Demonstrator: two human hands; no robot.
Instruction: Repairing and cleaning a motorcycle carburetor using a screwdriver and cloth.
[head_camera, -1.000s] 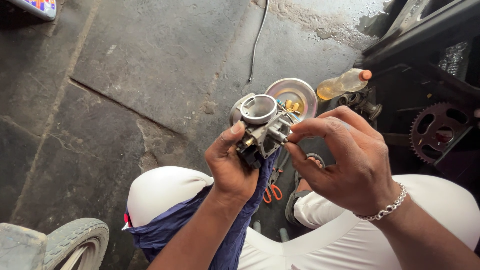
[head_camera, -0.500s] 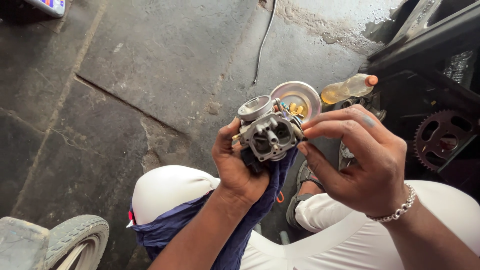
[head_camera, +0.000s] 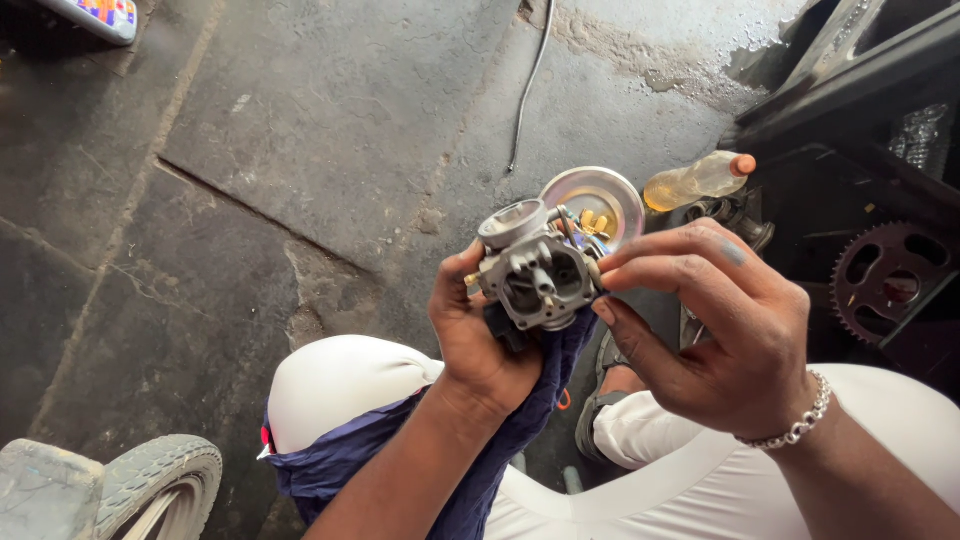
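Grey stone floor (head_camera: 300, 150) lay under me, cracked and dusty, and it was the biggest thing I saw. My legs in white trousers (head_camera: 340, 385) were folded under me, with a dark blue cloth (head_camera: 330, 465) hanging over my left knee. A dark metal frame (head_camera: 850, 90) stood at the top right, and a toothed wheel (head_camera: 885, 285) sat in it. Part of a tyre (head_camera: 165, 480) showed at the bottom left corner.

My right hand (head_camera: 730, 340) was up beside the metal engine part (head_camera: 535, 270). Its fingers (head_camera: 660, 250) were spread and bent, and the tips of my thumb and first fingers touched the right side of the part. My left hand (head_camera: 480, 340) was closed around the bottom of the part and held it up over my knees, with the blue cloth under my palm.

The part was silver, with a round opening on top and small pipes on the front. Behind it on the floor was a shiny round dish (head_camera: 600, 200) with small brass bits in it. Near the dish lay a plastic bottle (head_camera: 695, 180) with yellow liquid and an orange cap. A thin cable (head_camera: 525, 85) ran across the floor at the top. I wore a silver bracelet (head_camera: 800, 420) on my right wrist.
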